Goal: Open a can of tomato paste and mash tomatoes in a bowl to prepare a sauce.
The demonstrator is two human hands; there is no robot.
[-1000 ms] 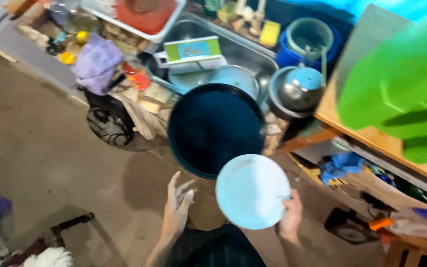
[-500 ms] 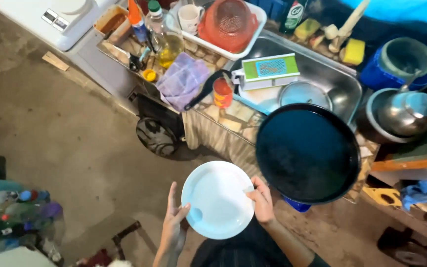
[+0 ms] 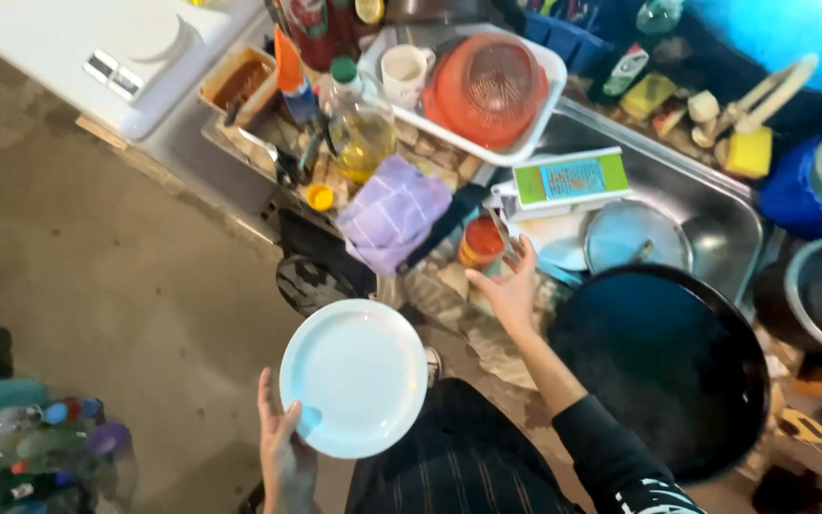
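Down low, the left hand (image 3: 283, 447) grips an empty white plate (image 3: 354, 377) by its rim, thumb pressed on top. Spread-fingered, the right hand (image 3: 506, 286) reaches an orange cup (image 3: 480, 242) at the sink's (image 3: 715, 205) front edge, beside a dark empty wok (image 3: 663, 366).

Single head-worn view, looking steeply down from above the person's own torso, facing a cluttered sink (image 3: 715, 205) and desk (image 3: 192, 143) ahead, hands close below, concrete floor (image 3: 97, 286) at left, far edges somewhat blurred, probably from head motion

Dim warm light, motion blur, soft edges
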